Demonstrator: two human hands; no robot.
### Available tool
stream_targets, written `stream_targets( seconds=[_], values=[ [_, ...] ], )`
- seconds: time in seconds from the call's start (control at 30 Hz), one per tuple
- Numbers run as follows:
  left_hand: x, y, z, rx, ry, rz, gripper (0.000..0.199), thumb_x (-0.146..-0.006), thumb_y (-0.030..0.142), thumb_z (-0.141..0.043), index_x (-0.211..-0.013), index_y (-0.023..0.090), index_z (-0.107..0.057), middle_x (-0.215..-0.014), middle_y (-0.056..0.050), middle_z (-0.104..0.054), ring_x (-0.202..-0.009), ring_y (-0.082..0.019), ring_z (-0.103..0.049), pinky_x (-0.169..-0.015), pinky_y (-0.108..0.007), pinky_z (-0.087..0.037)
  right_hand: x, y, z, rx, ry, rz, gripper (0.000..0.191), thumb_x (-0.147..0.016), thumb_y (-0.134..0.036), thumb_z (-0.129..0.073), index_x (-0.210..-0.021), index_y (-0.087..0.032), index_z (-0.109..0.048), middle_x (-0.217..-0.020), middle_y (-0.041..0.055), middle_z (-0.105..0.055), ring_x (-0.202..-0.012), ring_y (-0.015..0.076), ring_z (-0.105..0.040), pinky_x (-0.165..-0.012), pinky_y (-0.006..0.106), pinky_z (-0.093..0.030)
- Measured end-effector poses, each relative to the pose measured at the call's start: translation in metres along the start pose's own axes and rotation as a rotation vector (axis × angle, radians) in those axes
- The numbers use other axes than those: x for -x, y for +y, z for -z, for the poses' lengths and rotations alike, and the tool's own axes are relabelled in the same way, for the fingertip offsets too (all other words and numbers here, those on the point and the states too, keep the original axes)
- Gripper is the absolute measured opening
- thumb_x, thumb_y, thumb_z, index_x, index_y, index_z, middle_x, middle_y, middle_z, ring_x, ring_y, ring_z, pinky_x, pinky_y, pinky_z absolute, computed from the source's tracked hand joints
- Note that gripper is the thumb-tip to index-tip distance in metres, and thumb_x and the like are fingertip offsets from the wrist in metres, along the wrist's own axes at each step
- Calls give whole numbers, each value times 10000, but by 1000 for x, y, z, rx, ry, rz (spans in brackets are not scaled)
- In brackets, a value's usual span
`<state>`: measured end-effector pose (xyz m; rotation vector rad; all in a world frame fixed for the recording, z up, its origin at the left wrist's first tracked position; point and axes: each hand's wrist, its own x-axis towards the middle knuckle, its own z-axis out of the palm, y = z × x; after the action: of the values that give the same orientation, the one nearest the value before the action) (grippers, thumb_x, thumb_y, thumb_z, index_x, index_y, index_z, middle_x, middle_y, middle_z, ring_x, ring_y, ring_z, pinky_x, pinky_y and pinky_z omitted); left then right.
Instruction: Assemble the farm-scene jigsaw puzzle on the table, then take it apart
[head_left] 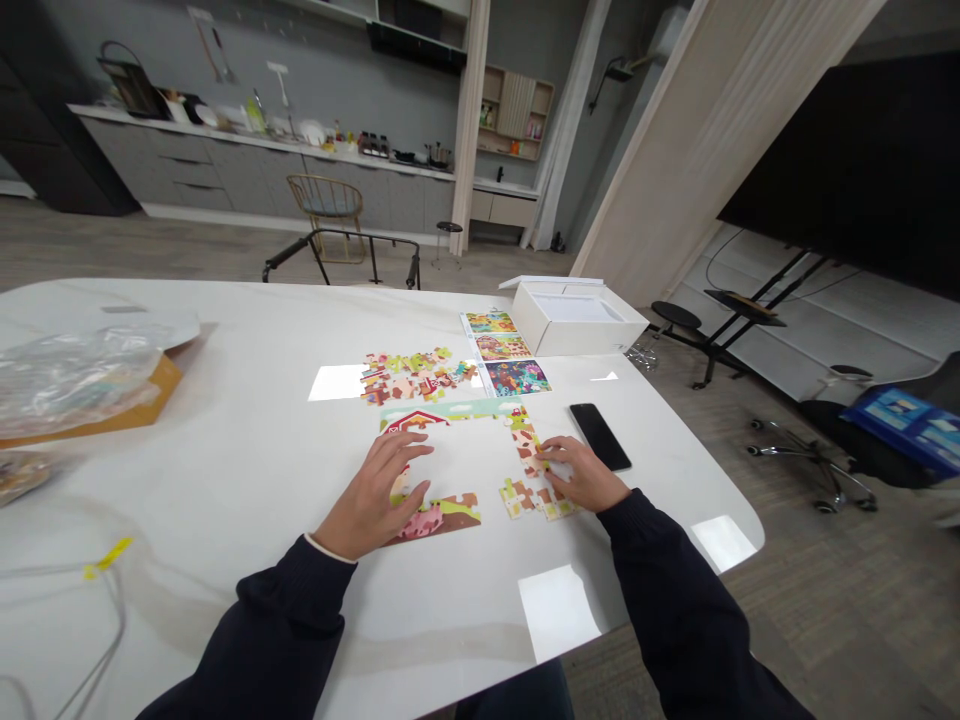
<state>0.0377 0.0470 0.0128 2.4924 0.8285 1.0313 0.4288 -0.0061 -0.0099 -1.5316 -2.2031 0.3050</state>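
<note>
A partly joined jigsaw puzzle (459, 508) lies on the white table, its pieces forming a frame around a bare middle. My left hand (379, 495) rests over the frame's left side, fingers spread, with nothing in its grasp. At the right side, my right hand (581, 472) has its fingers bent together on the puzzle's edge pieces; whatever is between the fingertips is too small to name. Loose puzzle pieces (409, 378) are spread behind the frame. Beside them lies a sheet with three colourful pictures (517, 377).
An open white box (574, 315) stands at the back right, and a black phone (600, 436) lies right of the puzzle. Plastic bags (82, 375) are at the left. A cable with a yellow tag (109, 558) lies front left.
</note>
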Motion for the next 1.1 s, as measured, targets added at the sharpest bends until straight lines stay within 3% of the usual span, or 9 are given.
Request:
stream_targets(
  seconds=[0.23,0.43,0.57,0.73,1.1],
  values=[
    [-2,3,1,10,6,-3,343,-950,176,-590,-1287,232,-556,-1364,-120,-582,-1339,-294,-490,-1145,-538,-436,1,-3,-1,11,28,-3,269,-886,-227,-654,-1133,-232,-760,-1166,119,-683,-1114,287,-656,-1016,487,-554],
    [-2,4,2,18,3,-10,349,-955,172,-586,-1296,235,-551,-1368,-117,-578,-1341,-285,-487,-1142,-518,-440,6,-21,11,-61,142,-62,342,-894,-221,-645,-1232,-240,-694,-1111,103,-702,-958,258,-688,-818,419,-610],
    [-2,4,1,12,3,-17,339,-955,178,-584,-1289,234,-555,-1358,-116,-582,-1335,-285,-492,-1145,-517,-438,15,-46,7,-127,106,-56,316,-886,-249,-704,-1201,-252,-687,-1152,93,-719,-1075,273,-673,-928,450,-585],
    [-2,3,1,5,7,-9,346,-943,177,-601,-1283,231,-561,-1368,-114,-579,-1331,-283,-493,-1141,-507,-439,21,-69,-14,-84,44,-45,525,-756,-253,-867,-1238,-248,-659,-1170,86,-725,-1125,296,-652,-987,480,-552],
    [-3,6,2,9,17,-28,331,-942,175,-602,-1267,220,-567,-1348,-120,-587,-1322,-282,-503,-1139,-508,-436,17,-78,-33,-80,80,-41,450,-744,-226,-880,-1131,-234,-650,-1104,79,-701,-1061,290,-651,-955,474,-549]
  ],
)
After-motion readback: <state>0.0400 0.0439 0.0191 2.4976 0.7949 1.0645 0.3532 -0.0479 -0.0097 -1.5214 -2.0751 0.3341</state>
